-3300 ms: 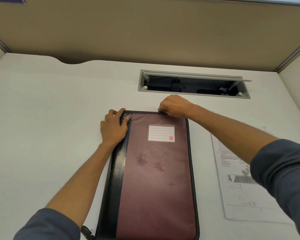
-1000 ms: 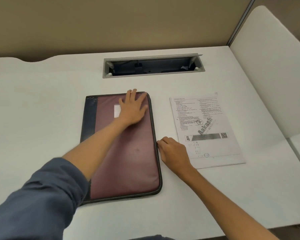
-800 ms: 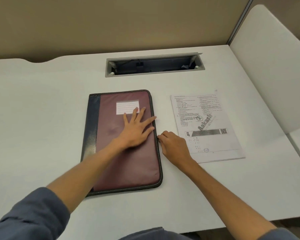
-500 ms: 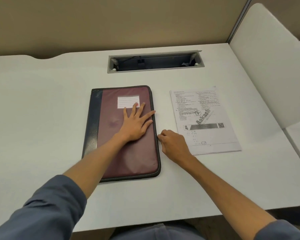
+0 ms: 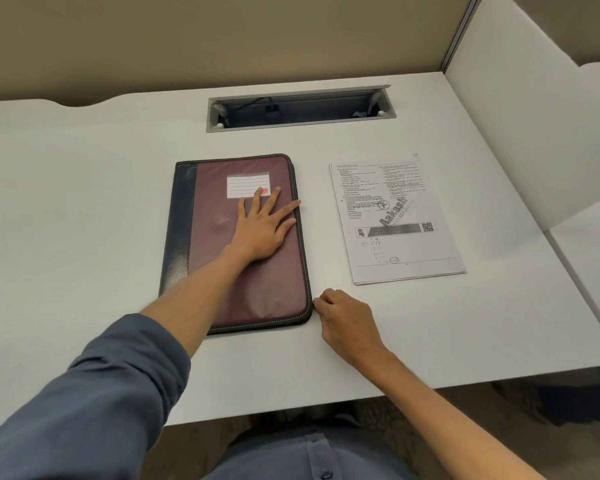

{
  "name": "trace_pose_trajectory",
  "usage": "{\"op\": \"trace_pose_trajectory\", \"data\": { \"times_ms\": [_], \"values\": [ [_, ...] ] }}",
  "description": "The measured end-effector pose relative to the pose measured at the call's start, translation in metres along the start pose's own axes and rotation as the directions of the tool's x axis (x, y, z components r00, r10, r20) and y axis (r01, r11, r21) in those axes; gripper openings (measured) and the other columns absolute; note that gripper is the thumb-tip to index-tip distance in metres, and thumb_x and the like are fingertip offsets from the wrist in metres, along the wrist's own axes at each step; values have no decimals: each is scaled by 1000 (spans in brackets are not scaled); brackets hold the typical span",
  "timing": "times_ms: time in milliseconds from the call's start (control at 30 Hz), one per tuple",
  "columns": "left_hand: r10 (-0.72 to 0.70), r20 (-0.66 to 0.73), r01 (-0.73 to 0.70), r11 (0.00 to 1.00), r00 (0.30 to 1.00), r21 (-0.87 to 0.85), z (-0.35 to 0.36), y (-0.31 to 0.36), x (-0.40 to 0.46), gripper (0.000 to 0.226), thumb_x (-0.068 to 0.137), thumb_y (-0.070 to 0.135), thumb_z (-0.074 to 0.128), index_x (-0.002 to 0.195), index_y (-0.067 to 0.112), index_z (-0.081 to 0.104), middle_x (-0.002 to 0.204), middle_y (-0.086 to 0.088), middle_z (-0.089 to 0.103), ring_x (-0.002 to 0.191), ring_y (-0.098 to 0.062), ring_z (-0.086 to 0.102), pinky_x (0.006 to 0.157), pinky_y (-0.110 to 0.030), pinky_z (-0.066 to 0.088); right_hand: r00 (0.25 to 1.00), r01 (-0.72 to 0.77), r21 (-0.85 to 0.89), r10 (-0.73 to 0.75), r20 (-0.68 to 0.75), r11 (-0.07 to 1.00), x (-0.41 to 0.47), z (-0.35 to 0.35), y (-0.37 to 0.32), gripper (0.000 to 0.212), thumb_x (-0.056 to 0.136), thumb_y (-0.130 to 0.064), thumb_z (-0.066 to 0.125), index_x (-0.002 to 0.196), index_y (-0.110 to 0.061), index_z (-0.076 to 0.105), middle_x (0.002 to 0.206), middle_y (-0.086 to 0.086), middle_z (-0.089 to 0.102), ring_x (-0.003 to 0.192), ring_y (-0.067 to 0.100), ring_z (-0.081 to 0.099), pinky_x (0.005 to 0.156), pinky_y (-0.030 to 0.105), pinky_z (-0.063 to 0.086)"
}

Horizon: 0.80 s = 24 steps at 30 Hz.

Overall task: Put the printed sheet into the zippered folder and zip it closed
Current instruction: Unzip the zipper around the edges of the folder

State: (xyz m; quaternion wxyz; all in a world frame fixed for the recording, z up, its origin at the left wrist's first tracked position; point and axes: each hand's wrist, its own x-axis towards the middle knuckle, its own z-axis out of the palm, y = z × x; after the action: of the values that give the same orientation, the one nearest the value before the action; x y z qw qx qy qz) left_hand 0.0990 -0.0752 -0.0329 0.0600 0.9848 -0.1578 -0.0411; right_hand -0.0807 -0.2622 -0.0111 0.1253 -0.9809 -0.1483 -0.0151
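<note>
The maroon zippered folder [image 5: 278,289] with a dark blue spine lies flat on the white desk [image 5: 84,220]. My left hand [image 5: 264,230] presses on its cover with straight, spread fingers, just below the white label [image 5: 246,185]. At the folder's lower right corner, my right hand [image 5: 347,320] has its fingers curled and pinches the zipper edge; the pull itself is hidden under the fingertips. To the right of the folder, apart from both hands, the printed sheet [image 5: 395,220] lies face up.
An open grey cable slot [image 5: 298,109] is set into the desk behind the folder. A white divider panel [image 5: 534,133] stands along the right side. The desk's front edge [image 5: 326,400] runs close behind my right wrist.
My right hand has slid along the folder's right edge from its middle to the lower right corner. My left hand stays flat on the cover. The sheet has not moved.
</note>
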Motion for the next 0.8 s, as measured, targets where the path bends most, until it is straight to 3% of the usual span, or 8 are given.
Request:
{"op": "trace_pose_trajectory", "data": {
  "times_ms": [167,233,300,400,500,667,800],
  "values": [
    [-26,21,26,1000,999,-3,-3,7,-3,50,98,54,14,148,50,15,163,-1,6,148,-32,0,115,-60,3,999,-22,3,22,-49,1000,-23,4,-14,25,56,3,77,71,-15,70,65,-3,59,55,16,56,37,22,29],
    [21,32,-21,1000,999,-2,-8,15,-7,47,101,43,22,148,41,26,163,-5,3,148,-34,2,115,-60,8,995,-59,41,61,-75,997,-26,6,-19,21,61,2,76,75,-13,71,67,-2,61,57,17,58,36,23,34],
    [197,59,-197,980,979,-13,-13,26,-16,42,99,27,31,139,30,44,162,-5,7,147,-31,7,114,-56,14,990,-109,61,114,-86,992,-27,7,-22,14,68,-2,75,74,-13,69,68,-2,60,59,18,58,36,26,37],
    [480,135,-475,877,867,-72,-17,37,-41,36,91,16,38,118,24,59,153,-3,34,144,-24,21,113,-47,19,981,-151,96,161,-111,984,-26,8,-26,7,78,-11,72,74,-13,67,68,-2,60,59,17,56,38,25,36],
    [599,188,-573,800,779,-177,-24,36,-62,33,88,11,41,110,21,63,135,1,52,138,-18,30,110,-41,22,974,-158,121,175,-143,980,-27,9,-27,7,84,-18,70,78,-15,68,70,-3,62,60,15,56,41,22,36],
    [600,258,-554,799,757,-232,-39,36,-62,29,90,9,46,111,20,63,117,0,55,121,-18,43,106,-40,28,966,-174,120,193,-173,977,-27,11,-28,7,85,-17,71,79,-14,70,71,-3,65,61,15,58,42,24,40],
    [535,382,-507,843,754,-179,-43,47,-56,26,86,8,52,107,21,60,108,3,48,118,-16,37,101,-39,24,965,-161,127,183,-187,979,-32,16,-39,8,82,-11,73,75,-11,68,67,-1,63,58,16,58,42,23,38]
  ]
}}
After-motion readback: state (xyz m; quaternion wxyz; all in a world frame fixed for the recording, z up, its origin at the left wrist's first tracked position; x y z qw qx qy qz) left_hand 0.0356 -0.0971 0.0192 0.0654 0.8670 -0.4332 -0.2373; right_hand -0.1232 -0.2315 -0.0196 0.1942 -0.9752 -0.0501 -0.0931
